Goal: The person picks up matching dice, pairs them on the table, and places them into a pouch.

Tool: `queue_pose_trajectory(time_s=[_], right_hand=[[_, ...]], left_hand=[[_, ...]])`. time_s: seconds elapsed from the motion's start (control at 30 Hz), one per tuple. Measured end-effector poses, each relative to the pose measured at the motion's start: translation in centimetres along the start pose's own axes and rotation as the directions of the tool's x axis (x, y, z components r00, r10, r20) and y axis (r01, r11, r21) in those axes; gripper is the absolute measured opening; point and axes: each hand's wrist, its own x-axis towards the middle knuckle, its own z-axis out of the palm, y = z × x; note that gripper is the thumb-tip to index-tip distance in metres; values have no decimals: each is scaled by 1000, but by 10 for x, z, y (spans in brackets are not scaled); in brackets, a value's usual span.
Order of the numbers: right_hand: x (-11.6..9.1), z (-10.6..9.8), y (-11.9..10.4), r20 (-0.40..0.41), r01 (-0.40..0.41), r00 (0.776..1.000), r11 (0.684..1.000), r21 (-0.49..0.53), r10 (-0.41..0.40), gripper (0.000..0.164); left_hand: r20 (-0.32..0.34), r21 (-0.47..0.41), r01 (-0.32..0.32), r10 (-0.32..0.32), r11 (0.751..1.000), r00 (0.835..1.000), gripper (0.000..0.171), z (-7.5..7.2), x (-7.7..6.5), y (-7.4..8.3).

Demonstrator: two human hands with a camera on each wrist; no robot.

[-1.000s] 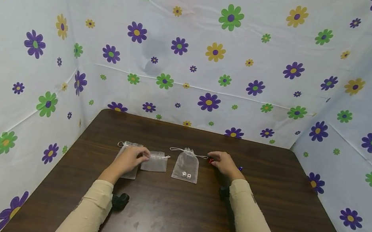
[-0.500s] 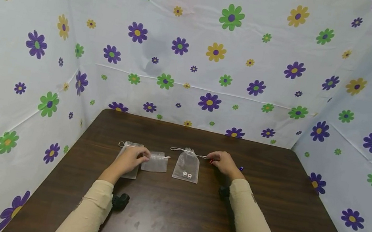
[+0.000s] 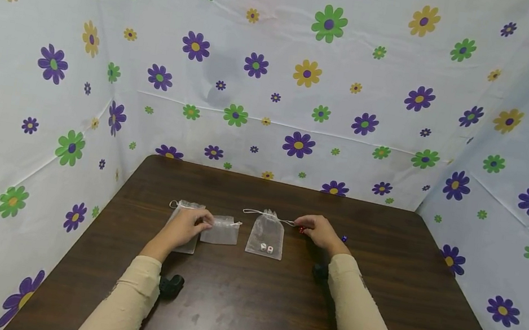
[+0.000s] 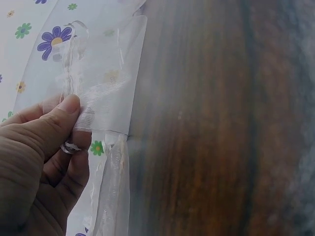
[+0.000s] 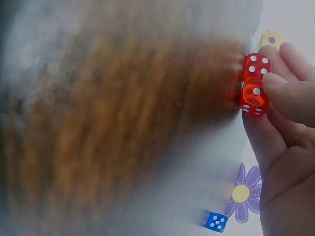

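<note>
A brown wood-grain table [image 3: 243,310] stretches toward six o'clock. Flower-printed white cloth [image 3: 284,34] hangs at nine, twelve and three o'clock.

Pinched red dice [image 5: 254,83], pinched sheer pouch [image 4: 110,81]

Row across the dark brown wooden desk [image 3: 238,309], left to right.
The sheer white fabric left pouch [image 3: 188,245] lies beneath the left hand [image 3: 185,226], whose fingers pinch the left edge of the sheer white fabric middle pouch [image 3: 223,234], just right of it. Next, the sheer white fabric right pouch [image 3: 266,230] has two white cube dice [image 3: 270,250] inside its near end. Farther right, two translucent red cube dice [image 5: 251,84] sit between the right hand's [image 3: 320,234] fingers; a blue cube die [image 5: 217,222] lies right of that hand. Floral-printed white cloth [image 3: 384,86] borders left, right and far sides.
</note>
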Motion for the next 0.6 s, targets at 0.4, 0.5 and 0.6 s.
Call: queue_pose_trajectory(time_s=[0.4,0.5,0.6], right_hand=[[-1,1,1,4,1,1000,1000,15,-1,35],[-1,2,1,11,-1,1000,1000,30,0,35],[-2,2,1,12,2,1000,999,33,-3,35]], left_hand=[[0,4,1,-1,1000,1000,4,0,0,1],[2,-2,5,-5,1000,1000,4,-1,0,1],[1,2,7,-7,1000,1000,4,-1,0,1]])
